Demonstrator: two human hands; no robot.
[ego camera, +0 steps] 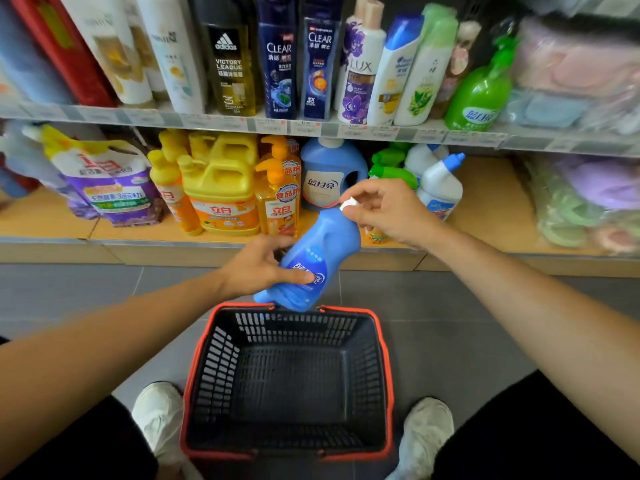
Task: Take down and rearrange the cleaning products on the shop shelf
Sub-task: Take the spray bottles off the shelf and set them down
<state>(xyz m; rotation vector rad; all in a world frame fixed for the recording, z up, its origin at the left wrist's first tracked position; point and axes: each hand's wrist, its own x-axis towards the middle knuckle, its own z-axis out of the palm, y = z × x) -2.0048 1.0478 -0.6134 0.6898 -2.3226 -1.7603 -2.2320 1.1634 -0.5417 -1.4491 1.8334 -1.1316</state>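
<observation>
Blue bottle [318, 244] tilted just above basket [383, 341], off shelf [485, 209]; left hand [259, 268] fingers [298, 277] clasp body, right hand [384, 213] pinches only white cap [348, 204]; likely risk: cap loosens, bottle slips, misses basket.

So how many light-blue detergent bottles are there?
2. The held bottle is tilted above the basket, gripped low by the left hand and pinched at its cap by the right hand. The second bottle stands on the lower shelf behind it. Others may hide further back.
</observation>
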